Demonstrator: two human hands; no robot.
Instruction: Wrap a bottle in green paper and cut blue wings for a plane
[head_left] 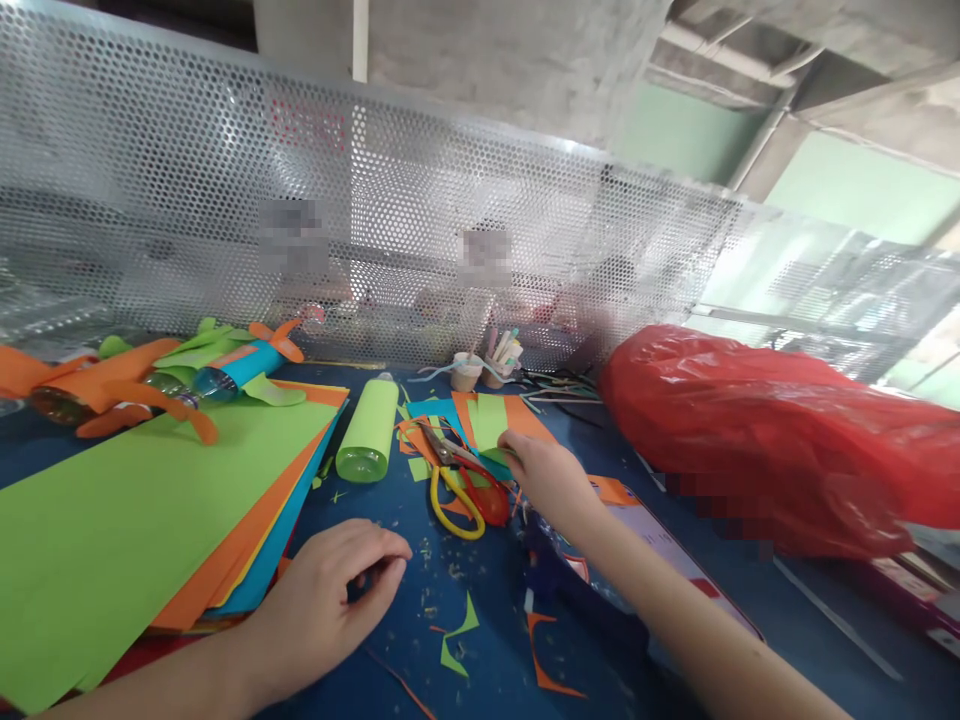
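My right hand (pixel 551 478) reaches over the paper pieces, its fingertips pinched on the edge of a light green paper piece (pixel 491 420). Loosely curled, my left hand (pixel 337 590) hangs over the front of the blue table, thumb and forefinger meeting with nothing visible between them. Between the hands lie scissors (pixel 457 490) with one yellow and one red handle, on top of orange and blue scraps. A plastic bottle wrapped in green paper (pixel 370 425) lies just beyond my left hand. Under my right forearm is a dark blue curved object (pixel 577 585), partly hidden.
At left lies a stack of coloured paper sheets (pixel 202 500). Behind it are paper-covered bottles (pixel 240 370) with cut-out fins. Small cups (pixel 466 372) stand by the perforated metal screen (pixel 450 220). A red plastic bag (pixel 750 440) bulges at right. Paper offcuts (pixel 461 635) lie in front.
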